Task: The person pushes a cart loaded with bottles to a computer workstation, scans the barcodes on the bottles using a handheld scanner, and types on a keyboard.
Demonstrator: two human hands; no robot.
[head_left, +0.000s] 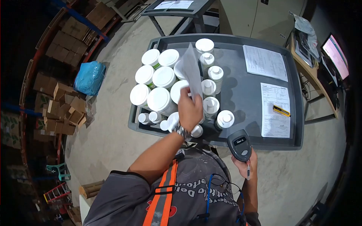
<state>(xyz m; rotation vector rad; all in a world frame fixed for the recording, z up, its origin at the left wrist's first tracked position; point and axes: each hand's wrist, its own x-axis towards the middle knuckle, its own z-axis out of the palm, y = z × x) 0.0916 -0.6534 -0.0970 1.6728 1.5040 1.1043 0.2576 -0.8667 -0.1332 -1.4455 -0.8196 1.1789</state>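
My left hand (189, 112), with a watch on the wrist, pinches a white paper sheet (191, 71) over the white-lidded tubs (163, 77). The paper stands on edge and covers part of the tubs behind it. At the front edge of the grey cart (233, 145), my right hand (247, 164) is wrapped round a dark handheld scanner (239, 146) and a small pen-like item (248, 171). White bottles (215, 74) stand in a row right of the tubs, with one more (225, 119) near the scanner. Small white bottles (154, 117) sit at the cart's front left.
Printed sheets (265, 62) and a form (272, 126) with a yellow cutter (281, 110) lie on the cart's right side. A desk (315, 75) with a monitor (336, 55) is at right. Cardboard boxes (68, 107) and a blue bag (89, 78) are at left; another cart (173, 12) is behind.
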